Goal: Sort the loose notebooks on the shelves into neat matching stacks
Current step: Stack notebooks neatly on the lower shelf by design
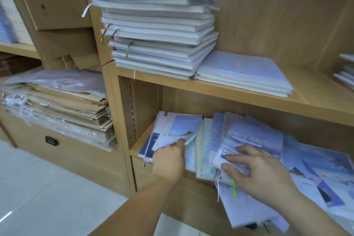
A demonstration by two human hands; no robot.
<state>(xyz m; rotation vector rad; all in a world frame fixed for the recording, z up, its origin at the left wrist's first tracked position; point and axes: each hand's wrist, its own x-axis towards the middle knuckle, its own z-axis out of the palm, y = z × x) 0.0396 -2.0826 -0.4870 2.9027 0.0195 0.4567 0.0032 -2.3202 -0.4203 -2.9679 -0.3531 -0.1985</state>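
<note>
where the loose notebooks lay: fanned across the lower shelf, overlapping and tilted, some jutting past its front edge.
left hand: on the left pile, fingers bent toward the right edge of its top cover; whether they pinched anything could not be told.
right hand: open and spread, fingers flat on the top notebook of the fan, thumb at its near edge.
handling: thin and light, probably bendy; the glossy covers looked slippery, so dragging one would likely shift its neighbours.
where to take hold: near edge or spine, thumb under and fingers on top, not the ribbon markers.
notebook against grip: directly under the right fingers, pressed and not lifted; the rest lay beneath and to the right.
matching stacks: a tall stack and a short stack sat on the shelf above.
</note>
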